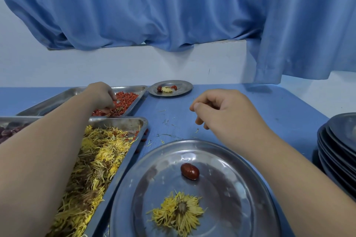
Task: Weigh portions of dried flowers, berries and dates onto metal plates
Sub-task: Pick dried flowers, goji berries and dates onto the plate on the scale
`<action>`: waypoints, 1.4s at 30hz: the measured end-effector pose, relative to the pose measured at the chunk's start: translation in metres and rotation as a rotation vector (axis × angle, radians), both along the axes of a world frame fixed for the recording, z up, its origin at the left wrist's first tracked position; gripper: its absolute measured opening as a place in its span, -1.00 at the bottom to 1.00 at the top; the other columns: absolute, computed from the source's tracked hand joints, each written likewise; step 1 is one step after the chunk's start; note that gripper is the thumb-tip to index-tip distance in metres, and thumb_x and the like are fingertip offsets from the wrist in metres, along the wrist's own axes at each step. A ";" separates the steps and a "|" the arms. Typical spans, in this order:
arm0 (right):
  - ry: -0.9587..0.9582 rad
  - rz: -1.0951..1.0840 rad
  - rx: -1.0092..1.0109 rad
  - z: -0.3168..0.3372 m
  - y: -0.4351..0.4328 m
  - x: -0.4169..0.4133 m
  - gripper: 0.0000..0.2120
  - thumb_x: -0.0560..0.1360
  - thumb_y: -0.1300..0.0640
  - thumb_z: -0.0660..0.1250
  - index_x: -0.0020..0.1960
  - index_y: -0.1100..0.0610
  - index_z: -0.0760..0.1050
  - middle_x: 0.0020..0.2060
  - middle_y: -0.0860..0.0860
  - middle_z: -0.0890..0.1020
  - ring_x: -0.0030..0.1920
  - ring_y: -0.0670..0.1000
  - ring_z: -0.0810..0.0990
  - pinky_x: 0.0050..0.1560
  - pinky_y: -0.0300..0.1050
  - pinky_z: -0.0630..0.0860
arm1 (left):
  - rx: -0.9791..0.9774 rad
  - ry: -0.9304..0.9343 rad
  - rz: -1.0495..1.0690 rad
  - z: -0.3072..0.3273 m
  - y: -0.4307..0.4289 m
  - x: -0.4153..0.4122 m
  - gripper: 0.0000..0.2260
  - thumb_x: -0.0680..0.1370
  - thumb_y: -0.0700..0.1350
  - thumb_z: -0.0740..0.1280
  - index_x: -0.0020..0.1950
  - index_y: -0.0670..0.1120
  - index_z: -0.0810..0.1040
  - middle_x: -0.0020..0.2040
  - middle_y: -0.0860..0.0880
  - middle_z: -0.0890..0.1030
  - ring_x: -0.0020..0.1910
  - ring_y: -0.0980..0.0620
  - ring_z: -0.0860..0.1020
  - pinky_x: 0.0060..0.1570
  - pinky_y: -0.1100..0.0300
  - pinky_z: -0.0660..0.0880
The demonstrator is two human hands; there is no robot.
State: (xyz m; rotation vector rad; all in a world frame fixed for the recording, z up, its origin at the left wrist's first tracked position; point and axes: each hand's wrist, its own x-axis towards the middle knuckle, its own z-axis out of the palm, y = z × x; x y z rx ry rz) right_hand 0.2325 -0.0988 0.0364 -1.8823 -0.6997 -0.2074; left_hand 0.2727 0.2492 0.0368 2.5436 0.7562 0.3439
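A round metal plate (240,169) lies close in front of me, holding one red date (189,171) and one dried yellow flower (178,210). My left hand (102,96) reaches into the far tray (73,92) of red berries (125,100), fingertips curled down among them. My right hand (223,109) hovers above the blue table beyond the near plate, fingers loosely curled, holding nothing I can see. A long tray (123,121) of dried yellow flowers (92,163) sits at my left. A small plate (185,85) at the back holds a date, a flower and berries.
Dark dates (7,132) show at the left edge. A stack of metal plates (337,146) stands at the right edge. Loose petals and a few berries (144,136) lie scattered on the blue table (250,98). A blue curtain (173,15) hangs behind.
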 end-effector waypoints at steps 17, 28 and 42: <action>0.001 -0.004 0.048 0.015 -0.004 -0.006 -0.82 0.46 0.13 0.30 -0.29 0.02 0.60 -0.42 -0.11 0.64 -0.41 -0.17 0.54 -0.36 -0.26 0.49 | -0.542 -0.086 -0.369 0.038 -0.049 -0.050 -0.80 0.55 -0.42 0.28 0.07 -0.21 0.59 -0.06 -0.14 0.60 -0.19 0.03 0.65 -0.25 0.30 0.60; -0.054 0.024 0.017 0.041 -0.011 -0.025 -0.83 0.45 0.16 0.29 -0.28 0.04 0.60 -0.42 -0.10 0.64 -0.35 -0.02 0.56 -0.38 -0.14 0.49 | -0.484 0.193 -0.776 0.022 -0.163 -0.131 -0.83 0.53 -0.32 0.38 0.06 -0.12 0.62 -0.13 -0.01 0.71 -0.17 0.10 0.67 -0.16 0.27 0.57; -0.240 0.053 -0.042 0.044 -0.033 -0.083 -0.85 0.48 0.14 0.30 -0.23 0.04 0.60 -0.37 -0.05 0.63 -0.43 -0.16 0.48 -0.41 -0.34 0.39 | -0.262 0.038 -0.664 0.026 -0.182 -0.147 -0.67 0.46 -0.50 0.27 -0.04 -0.12 0.66 -0.07 -0.12 0.69 -0.10 -0.02 0.68 -0.09 0.14 0.65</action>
